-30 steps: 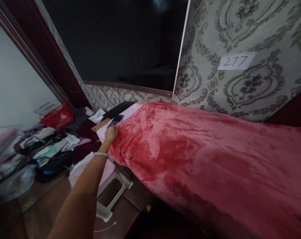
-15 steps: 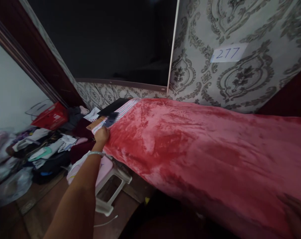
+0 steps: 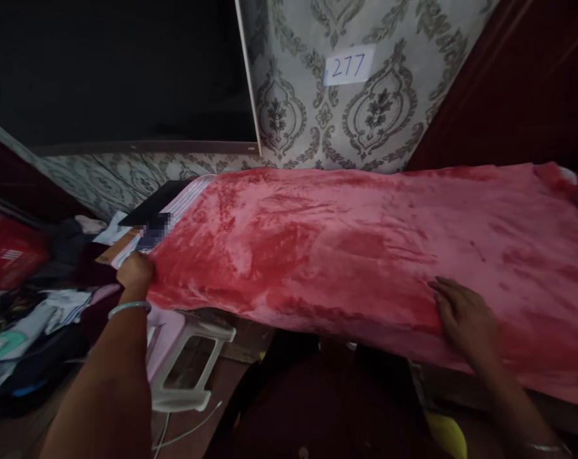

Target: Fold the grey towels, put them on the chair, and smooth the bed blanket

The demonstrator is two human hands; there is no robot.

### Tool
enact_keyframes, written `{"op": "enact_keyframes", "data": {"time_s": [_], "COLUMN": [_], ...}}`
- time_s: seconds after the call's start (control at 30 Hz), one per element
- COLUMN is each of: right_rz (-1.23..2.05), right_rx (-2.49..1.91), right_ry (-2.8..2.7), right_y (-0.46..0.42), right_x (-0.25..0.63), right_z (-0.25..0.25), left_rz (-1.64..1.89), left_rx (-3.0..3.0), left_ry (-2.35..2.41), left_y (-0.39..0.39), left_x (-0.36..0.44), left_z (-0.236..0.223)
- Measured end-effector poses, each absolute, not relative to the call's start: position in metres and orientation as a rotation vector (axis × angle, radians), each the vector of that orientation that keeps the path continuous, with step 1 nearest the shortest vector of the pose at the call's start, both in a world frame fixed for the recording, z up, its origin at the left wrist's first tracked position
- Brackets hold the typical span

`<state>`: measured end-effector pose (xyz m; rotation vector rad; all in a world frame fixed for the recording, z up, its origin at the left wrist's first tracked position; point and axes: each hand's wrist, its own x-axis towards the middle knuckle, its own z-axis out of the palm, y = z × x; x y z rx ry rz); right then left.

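Observation:
A long red plush blanket (image 3: 308, 248) lies spread over a raised surface along the wall, its pile brushed into lighter and darker patches. At its near left corner my left hand (image 3: 134, 271) is closed on the blanket's edge, beside a striped white border (image 3: 189, 197). A dark item (image 3: 153, 231), partly blurred out, rests on that border. My right hand (image 3: 465, 315) lies on the blanket near its front edge, fingers stretched out and holding nothing.
A pink and white plastic stool (image 3: 193, 363) stands below the left end. Piled clothes (image 3: 35, 344) and a red bag (image 3: 14, 252) are at the far left. A large dark screen (image 3: 126, 70) hangs behind, near a paper marked 277 (image 3: 348, 65).
The view has swung to the right. My right hand, barely visible at the lower right before, now rests fully in sight on the blanket. My left hand still grips the left corner.

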<state>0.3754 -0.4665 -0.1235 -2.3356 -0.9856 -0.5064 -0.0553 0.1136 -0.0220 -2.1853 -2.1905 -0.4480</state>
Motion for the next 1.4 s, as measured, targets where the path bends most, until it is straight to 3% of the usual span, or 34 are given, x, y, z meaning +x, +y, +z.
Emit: {"op": "enact_keyframes", "data": {"time_s": [0.1,0.3,0.67,0.83,1.17,1.4], "right_rz": [-0.522,-0.478,-0.411,-0.262,-0.217,-0.065], "right_rx": [-2.306,-2.274,-2.517,-2.752,-2.754,-2.543], "right_ry": [-0.974,-0.962,-1.063,-1.101,-1.045,-1.245], "right_y": [-0.466,-0.466,-0.432,-0.426,-0.424,-0.329], "right_x": [0.376,0.382,0.381,0.370,0.374,0.342], "right_z": [-0.126,-0.125,-0.109,-0.111,-0.112,-0.062], "left_rz": [-0.478,-0.631,-0.222,-0.050,-0.094,-0.078], "left_rx": [-2.105,-2.426,-3.196,-3.138,-3.139,-3.143], "left_ry": [-2.149,-1.561,-0.622,-0.654,-0.661,-0.626], "left_y": [0.105,0.080,-0.039,-0.072,-0.073,-0.070], "left_x": [-0.051,-0.009,0.157,0.172,0.166,0.167], "left_z": [-0.019,-0.020,-0.044,-0.057,-0.059,-0.054]}}
